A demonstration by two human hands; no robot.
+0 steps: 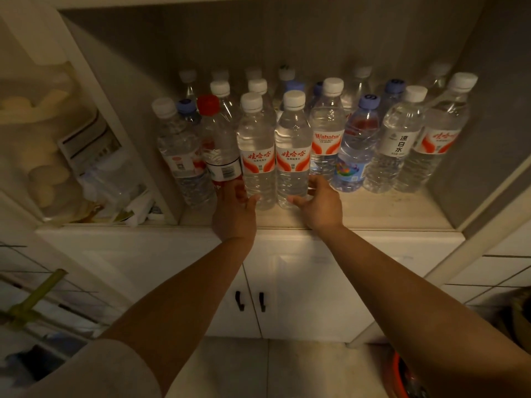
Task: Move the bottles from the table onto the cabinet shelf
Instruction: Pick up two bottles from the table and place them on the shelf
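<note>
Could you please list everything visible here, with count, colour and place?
Bottles: about twenty, clear, mostly white caps, some blue, standing in rows on the cabinet shelf.
Red-capped bottle: one, front row, left.
Two front bottles: clear, red-and-white labels, at the shelf's front middle.
Cabinet shelf: one, pale wood.
Cabinet doors: two, white, black handles, below the shelf.
Left compartment clutter: pale items, too blurred to identify.
Left hand: at the left front bottle's base.
Right hand: at the right front bottle's base.

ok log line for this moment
left hand: grips bottle | right hand: grips second bottle | both upright on shelf
</note>
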